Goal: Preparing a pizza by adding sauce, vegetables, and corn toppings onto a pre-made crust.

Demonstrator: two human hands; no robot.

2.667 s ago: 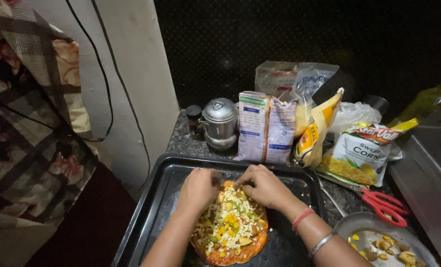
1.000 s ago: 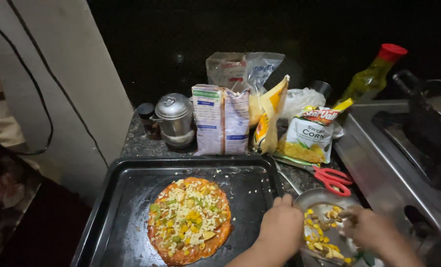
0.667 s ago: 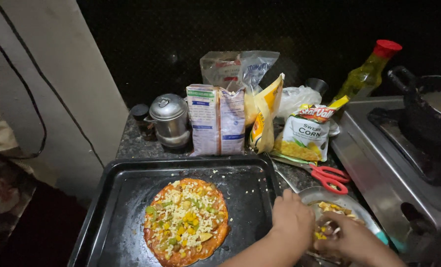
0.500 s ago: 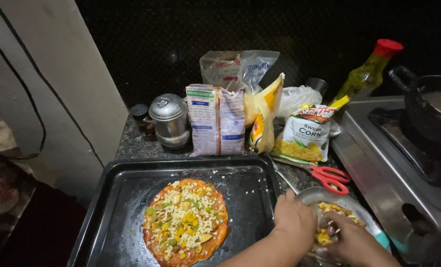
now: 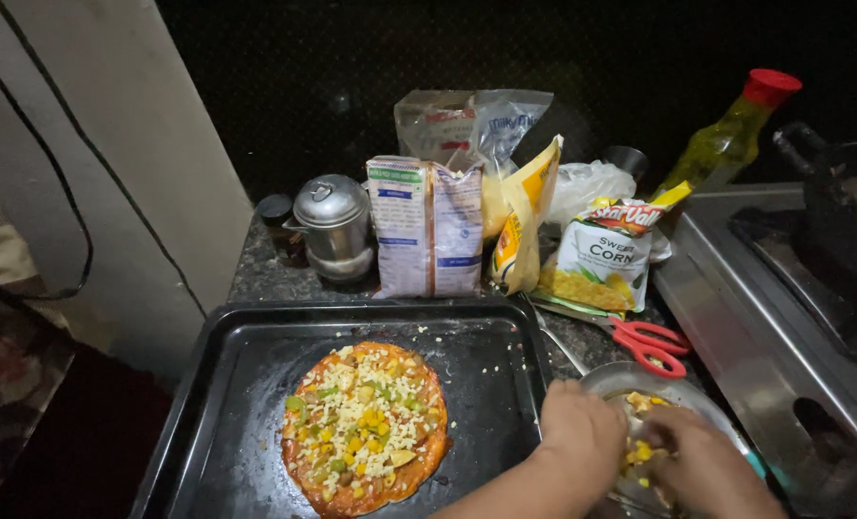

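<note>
A round pizza base (image 5: 366,428) with red sauce, grated cheese, corn and green bits lies in a black baking tray (image 5: 246,365). To its right stands a metal bowl (image 5: 630,377) of yellow chopped toppings. My left hand (image 5: 582,437) rests on the bowl's near-left rim. My right hand (image 5: 702,466) is inside the bowl, fingers curled among the toppings. Whether it holds any I cannot tell.
Red-handled scissors (image 5: 649,343) lie behind the bowl. Along the back stand a small steel pot (image 5: 330,226), a carton pack (image 5: 427,228), a yellow pouch (image 5: 525,221), a corn packet (image 5: 599,259) and an oil bottle (image 5: 731,135). A steel stove (image 5: 784,317) with a dark pan (image 5: 846,207) is at right.
Both hands left the pizza and moved right to the metal bowl. Over the last second they sank lower into it, and the view shifted right.
</note>
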